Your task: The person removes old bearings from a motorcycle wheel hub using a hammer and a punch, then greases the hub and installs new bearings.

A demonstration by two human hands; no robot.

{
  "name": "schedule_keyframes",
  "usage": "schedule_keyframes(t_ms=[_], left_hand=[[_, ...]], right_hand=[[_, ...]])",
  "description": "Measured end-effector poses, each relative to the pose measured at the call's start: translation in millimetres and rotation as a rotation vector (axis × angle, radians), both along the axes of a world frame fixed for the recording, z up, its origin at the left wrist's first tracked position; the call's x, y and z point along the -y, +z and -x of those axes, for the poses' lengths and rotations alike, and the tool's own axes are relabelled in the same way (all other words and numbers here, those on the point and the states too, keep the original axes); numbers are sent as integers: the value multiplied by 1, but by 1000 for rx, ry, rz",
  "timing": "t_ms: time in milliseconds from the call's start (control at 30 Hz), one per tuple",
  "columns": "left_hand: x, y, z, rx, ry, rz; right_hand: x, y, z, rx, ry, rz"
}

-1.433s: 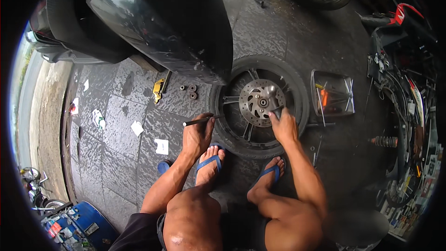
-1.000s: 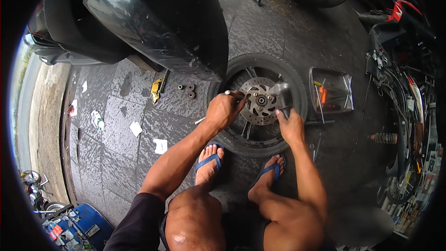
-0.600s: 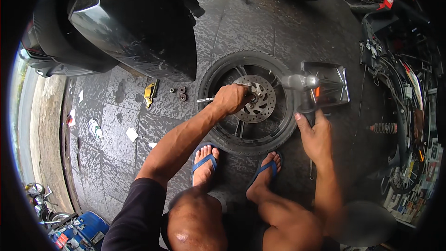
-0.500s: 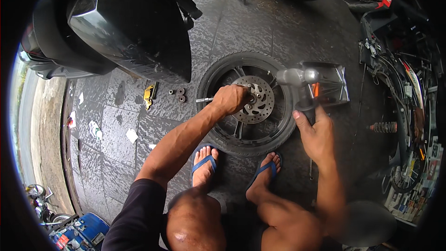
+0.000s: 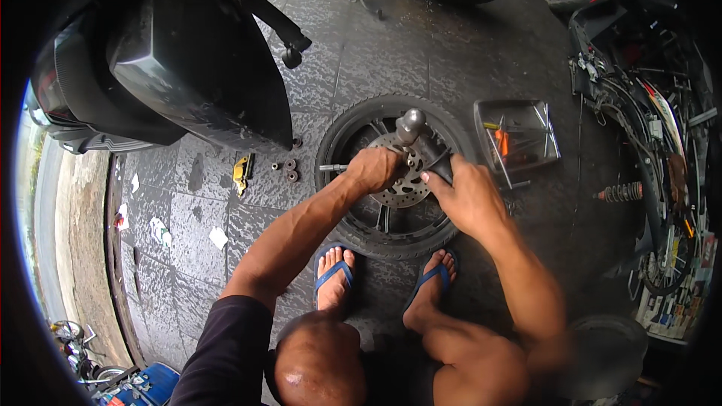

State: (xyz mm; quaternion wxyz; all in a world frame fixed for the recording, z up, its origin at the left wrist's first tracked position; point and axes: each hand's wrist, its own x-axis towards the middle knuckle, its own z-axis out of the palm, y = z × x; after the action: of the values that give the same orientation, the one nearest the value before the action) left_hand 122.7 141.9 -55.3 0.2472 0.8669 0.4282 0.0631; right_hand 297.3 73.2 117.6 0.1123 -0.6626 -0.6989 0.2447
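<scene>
A motorcycle wheel (image 5: pixel 350 237) with a tyre and a drilled brake disc (image 5: pixel 395 197) lies flat on the floor in front of my feet. My left hand (image 5: pixel 376 171) is closed over its hub. From the left of that fist sticks out a chrome metal rod (image 5: pixel 332 168); the fist hides the rest of it and what it meets at the hub. My right hand (image 5: pixel 470 199) grips the dark handle of a ball-peen hammer (image 5: pixel 411 128). The hammer's head is over the disc, just beyond my left fist. Whether it touches anything is unclear.
A clear tray (image 5: pixel 519 109) with an orange-handled tool and metal rods stands right of the wheel. To the left lie a yellow part (image 5: pixel 241 173) and several small metal rings (image 5: pixel 292 169). Black motorcycle bodywork (image 5: pixel 195 68) fills the upper left; motorcycle parts (image 5: pixel 647 105) crowd the right.
My right hand has brought the hammer left and inward, from beside the tray to over the disc. My left hand stays closed at the hub. The whole view has shifted slightly.
</scene>
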Motion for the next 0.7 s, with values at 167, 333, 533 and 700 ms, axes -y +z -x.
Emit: schedule_keyframes(t_ms=[167,333,533,700], left_hand=[[-6,-4,-8,-2,42,11],[-3,-14,0,-24,64,9],[-10,-6,-27,-57,98,-45],[-6,-9,6,-33,131,66]], right_hand=[[-1,63,4,-85,-51,-59],[20,90,11,-459,-35,-362],[14,-15,-29,-10,-110,-53],[8,48,-24,-166,-156,-235]])
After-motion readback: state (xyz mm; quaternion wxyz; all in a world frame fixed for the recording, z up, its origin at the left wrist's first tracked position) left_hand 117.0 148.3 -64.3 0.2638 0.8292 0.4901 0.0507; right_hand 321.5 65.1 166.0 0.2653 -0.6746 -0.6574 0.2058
